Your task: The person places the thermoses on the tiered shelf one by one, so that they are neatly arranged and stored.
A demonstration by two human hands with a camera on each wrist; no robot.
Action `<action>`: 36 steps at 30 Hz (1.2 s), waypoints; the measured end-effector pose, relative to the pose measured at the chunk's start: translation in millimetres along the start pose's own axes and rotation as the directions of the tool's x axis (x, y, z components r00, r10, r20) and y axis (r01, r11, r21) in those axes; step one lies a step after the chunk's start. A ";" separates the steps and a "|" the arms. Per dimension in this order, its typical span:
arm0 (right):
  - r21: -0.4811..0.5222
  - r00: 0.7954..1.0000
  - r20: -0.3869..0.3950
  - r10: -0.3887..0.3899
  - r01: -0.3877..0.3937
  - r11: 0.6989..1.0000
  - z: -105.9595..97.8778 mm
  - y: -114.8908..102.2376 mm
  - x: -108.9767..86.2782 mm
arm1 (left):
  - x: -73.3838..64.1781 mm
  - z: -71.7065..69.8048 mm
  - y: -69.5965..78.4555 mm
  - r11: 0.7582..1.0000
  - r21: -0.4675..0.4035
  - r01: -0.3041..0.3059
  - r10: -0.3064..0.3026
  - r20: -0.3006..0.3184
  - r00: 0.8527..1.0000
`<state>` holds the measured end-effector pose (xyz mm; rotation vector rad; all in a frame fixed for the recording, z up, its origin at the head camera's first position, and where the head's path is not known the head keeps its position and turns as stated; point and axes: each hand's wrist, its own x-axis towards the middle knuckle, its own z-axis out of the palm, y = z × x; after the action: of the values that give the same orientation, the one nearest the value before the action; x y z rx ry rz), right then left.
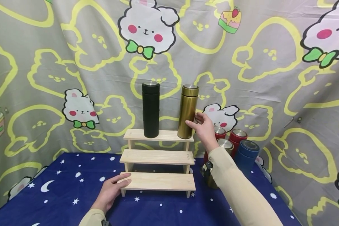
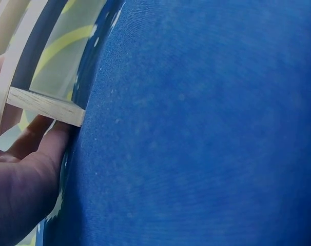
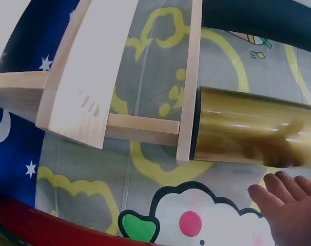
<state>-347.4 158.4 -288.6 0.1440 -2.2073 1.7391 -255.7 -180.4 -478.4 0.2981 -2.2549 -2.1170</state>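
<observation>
A three-tier wooden display stand (image 1: 161, 181) stands on the blue cloth. My left hand (image 1: 110, 192) grips the left end of its lowest shelf, thumb on top; in the left wrist view the fingers reach behind a leg (image 2: 45, 106). On the top shelf, a gold thermos flask (image 1: 188, 108) stands upright at the right end. Beside that flask is my right hand (image 1: 205, 128), its thumb overlapping it in the head view. The right wrist view shows the fingers (image 3: 278, 190) extended and apart from the flask. Left of it stands a black thermos flask (image 1: 151, 114), upright.
Right of the stand, several flasks are grouped behind my right forearm: red (image 1: 239, 137), blue (image 1: 247, 153) and one with a pale metallic lid (image 1: 225, 144). A patterned grey curtain (image 1: 164, 70) hangs behind. The star-print cloth (image 1: 82, 169) covers the table.
</observation>
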 end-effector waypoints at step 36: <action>-0.093 0.994 -0.023 -0.103 0.101 0.991 -62.2 19.4 -120.9 | 1.7 0.2 -2.6 1.000 -0.002 -0.006 0.006 0.001 1.000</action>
<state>-227.1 208.4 -331.9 0.2055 -2.2141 1.5736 -257.2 -180.6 -481.2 0.2896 -2.2503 -2.1170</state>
